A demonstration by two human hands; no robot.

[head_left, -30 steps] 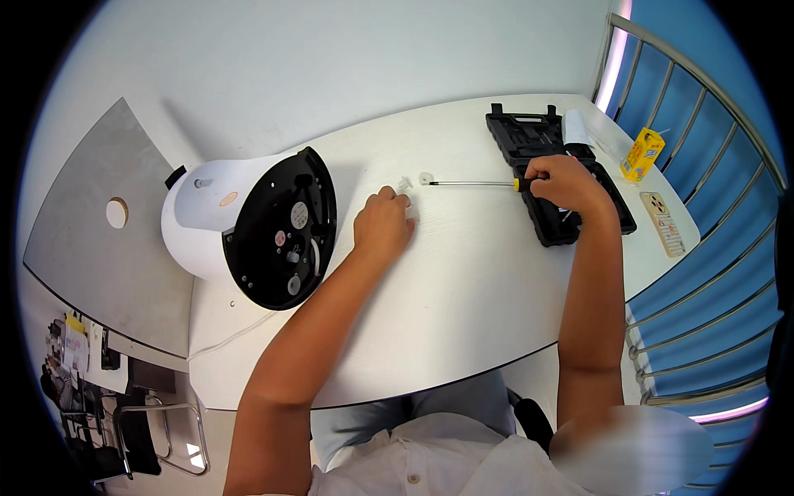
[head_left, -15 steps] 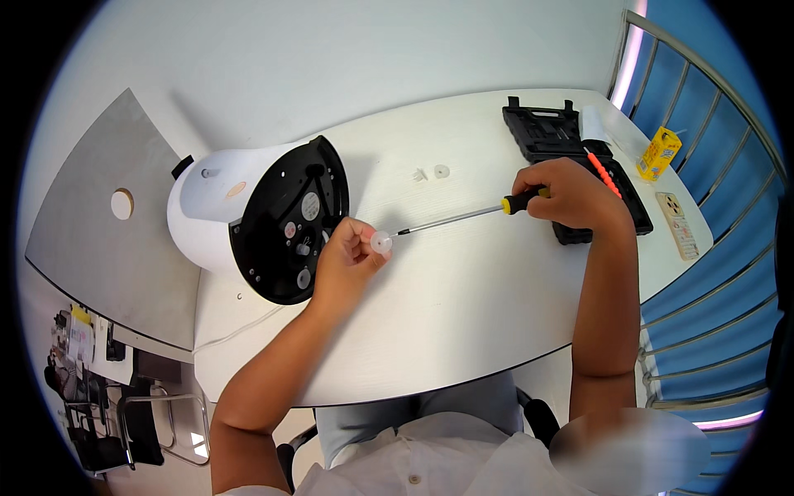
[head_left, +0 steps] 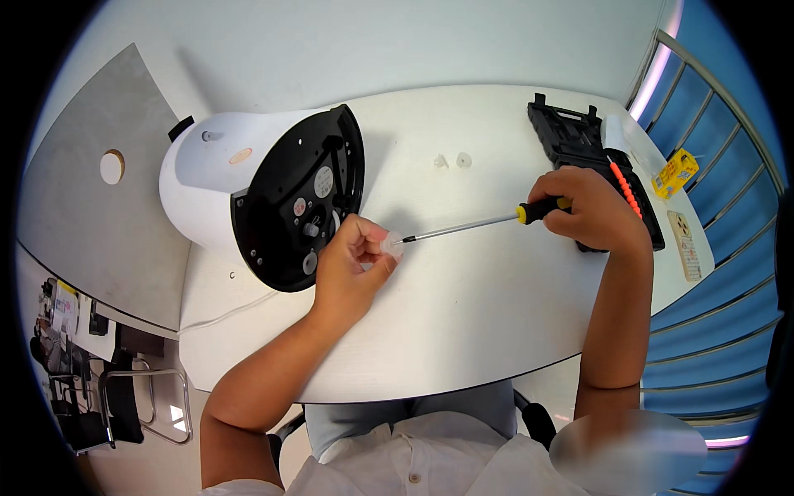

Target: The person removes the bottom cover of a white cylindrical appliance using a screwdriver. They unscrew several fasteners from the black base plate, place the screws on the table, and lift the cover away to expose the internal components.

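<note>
My left hand [head_left: 351,263] pinches a small translucent white plastic disc [head_left: 390,244] between thumb and fingers. A long-shafted screwdriver [head_left: 475,226] with a black and yellow handle is gripped in my right hand [head_left: 589,205], and its tip meets the disc's middle. Whether the tip sits inside a hole there is too small to tell. Just left of my left hand lies a white appliance on its side, its black underside [head_left: 277,223] turned toward me. Past my hands, two small pale plastic pieces rest on the table: a jagged one [head_left: 440,161] and a round one [head_left: 464,159].
An open black tool case [head_left: 571,145] with an orange-red tool [head_left: 626,188] stands at the right. Beyond it are a yellow drink carton [head_left: 676,174] and a beige remote-like strip [head_left: 686,245]. A white cord [head_left: 227,314] crosses the white table's left side. Metal railings border the right.
The disc has tilted in my left fingers, with the screwdriver tip now over its middle rather than at its edge. The whole view has shifted slightly.
</note>
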